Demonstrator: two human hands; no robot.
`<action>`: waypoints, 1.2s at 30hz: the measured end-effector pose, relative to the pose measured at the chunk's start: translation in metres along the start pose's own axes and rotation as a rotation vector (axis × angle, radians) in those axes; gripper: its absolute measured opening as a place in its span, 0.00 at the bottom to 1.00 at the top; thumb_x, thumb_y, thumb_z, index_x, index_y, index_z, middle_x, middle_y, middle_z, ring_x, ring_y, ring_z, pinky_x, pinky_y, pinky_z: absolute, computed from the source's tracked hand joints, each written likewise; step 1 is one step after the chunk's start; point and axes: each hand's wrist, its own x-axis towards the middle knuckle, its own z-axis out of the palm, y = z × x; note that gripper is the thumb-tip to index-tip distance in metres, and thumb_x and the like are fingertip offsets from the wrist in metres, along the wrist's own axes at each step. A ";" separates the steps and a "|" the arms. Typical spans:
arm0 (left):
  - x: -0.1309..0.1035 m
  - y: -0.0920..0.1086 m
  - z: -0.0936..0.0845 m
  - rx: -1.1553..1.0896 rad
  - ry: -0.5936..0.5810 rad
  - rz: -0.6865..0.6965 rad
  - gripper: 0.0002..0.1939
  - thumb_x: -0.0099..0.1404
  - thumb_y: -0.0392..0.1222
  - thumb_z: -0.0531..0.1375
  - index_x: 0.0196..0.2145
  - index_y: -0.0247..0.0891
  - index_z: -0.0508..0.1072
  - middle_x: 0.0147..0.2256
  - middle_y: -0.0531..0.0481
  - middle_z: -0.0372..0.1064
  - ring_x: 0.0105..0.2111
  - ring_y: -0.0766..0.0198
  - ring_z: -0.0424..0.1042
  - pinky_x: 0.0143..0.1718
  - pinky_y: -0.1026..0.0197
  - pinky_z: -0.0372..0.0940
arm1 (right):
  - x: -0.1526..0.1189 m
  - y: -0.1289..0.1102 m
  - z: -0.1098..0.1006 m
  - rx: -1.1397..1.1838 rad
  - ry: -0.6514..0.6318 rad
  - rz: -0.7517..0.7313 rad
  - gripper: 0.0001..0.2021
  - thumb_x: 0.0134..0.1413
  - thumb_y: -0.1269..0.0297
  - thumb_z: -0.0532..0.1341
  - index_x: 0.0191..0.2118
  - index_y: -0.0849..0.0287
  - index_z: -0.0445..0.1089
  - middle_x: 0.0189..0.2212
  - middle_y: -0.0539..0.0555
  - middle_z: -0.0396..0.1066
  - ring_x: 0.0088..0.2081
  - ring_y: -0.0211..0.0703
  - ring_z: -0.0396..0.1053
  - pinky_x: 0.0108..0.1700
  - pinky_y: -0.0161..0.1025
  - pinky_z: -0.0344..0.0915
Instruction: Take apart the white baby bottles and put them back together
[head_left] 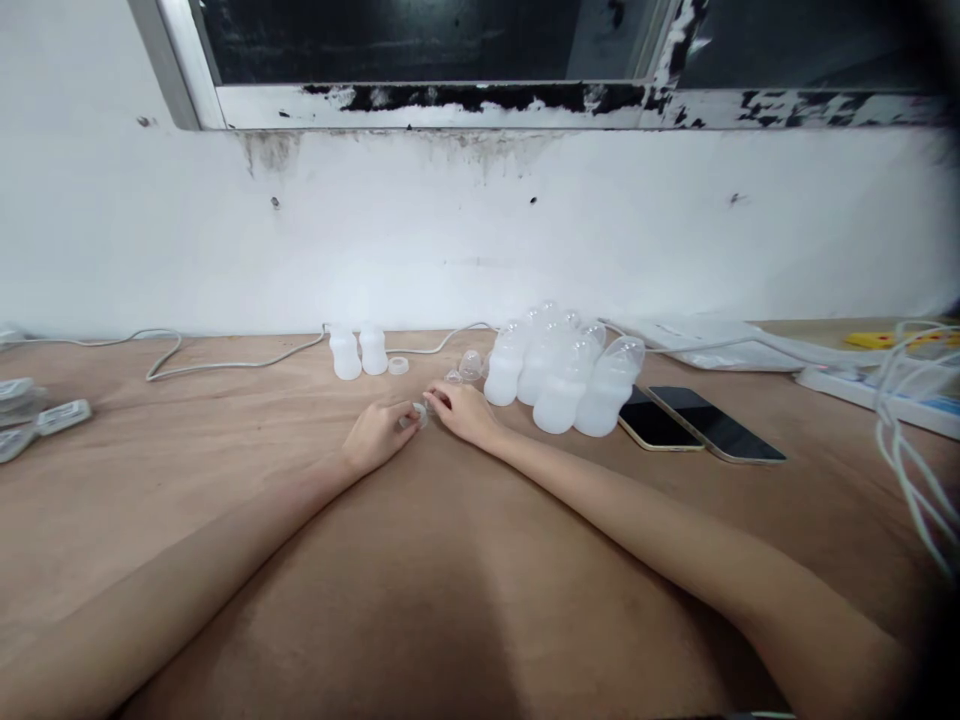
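My left hand is closed on a translucent white bottle collar ring, just above the table. Close beside it, my right hand pinches a small clear piece, perhaps a nipple; its shape is mostly hidden by the fingers. Behind my right hand lie a clear dome cap and a small clear nipple. Two frosted baby bottles without tops stand at the back, with another collar ring next to them. Several capped baby bottles are grouped right of my right hand.
Two phones lie right of the bottles. A power strip and looped white cables are at the far right. A thin cable runs along the wall. Small packaged items sit at the left on the brown tabletop.
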 end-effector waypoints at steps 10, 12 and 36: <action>-0.008 0.016 -0.007 0.033 -0.006 0.134 0.17 0.57 0.44 0.53 0.43 0.36 0.62 0.43 0.43 0.60 0.44 0.57 0.59 0.45 0.56 0.58 | -0.039 -0.006 -0.018 -0.081 -0.087 -0.090 0.13 0.52 0.58 0.51 0.39 0.59 0.65 0.35 0.54 0.63 0.34 0.38 0.62 0.34 0.34 0.57; -0.007 0.014 -0.004 0.030 -0.050 0.092 0.16 0.58 0.45 0.52 0.43 0.36 0.63 0.39 0.44 0.63 0.42 0.57 0.61 0.43 0.55 0.60 | -0.038 -0.006 -0.016 -0.119 -0.109 -0.096 0.14 0.51 0.59 0.53 0.41 0.60 0.64 0.38 0.56 0.61 0.38 0.41 0.61 0.37 0.36 0.57; -0.004 -0.006 0.000 -0.512 -0.003 -0.128 0.19 0.53 0.37 0.55 0.45 0.34 0.60 0.38 0.46 0.66 0.38 0.63 0.67 0.37 0.60 0.64 | -0.028 0.006 -0.017 0.371 0.059 0.145 0.13 0.44 0.67 0.58 0.39 0.62 0.64 0.27 0.49 0.65 0.28 0.35 0.62 0.33 0.32 0.59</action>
